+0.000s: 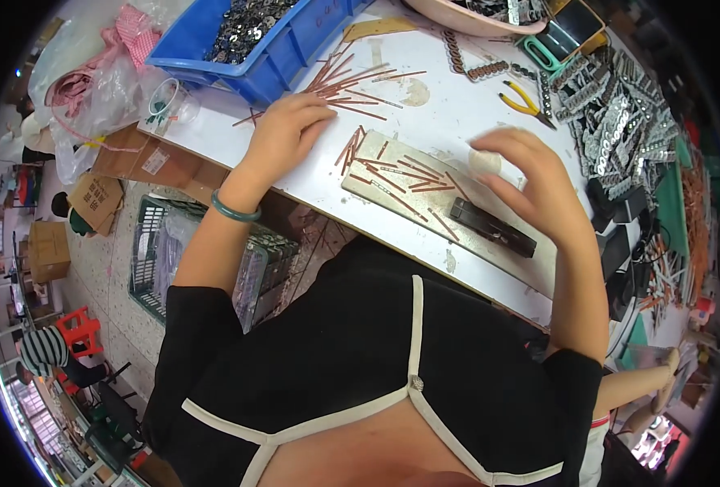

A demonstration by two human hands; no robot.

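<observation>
My left hand [291, 132] rests at the near edge of a fanned pile of thin reddish-brown strips [345, 84]. Its fingers are curled together, and what they may pinch is hidden. My right hand [534, 178] curves over the right part of a pale flat board [364, 188], with a whitish round thing [484, 163] between thumb and fingers. Just below that hand lies a dark oblong metal block [492, 227] on the board. More reddish-brown strips [412, 173] are scattered over the board's left half.
A blue bin [274, 57] of small dark metal pieces stands at the far left. Yellow-handled pliers [526, 104] lie right of centre, near heaped silvery metal strips [620, 122]. A pink basin [477, 18] is at the back. A green crate [144, 252] stands below the table's left edge.
</observation>
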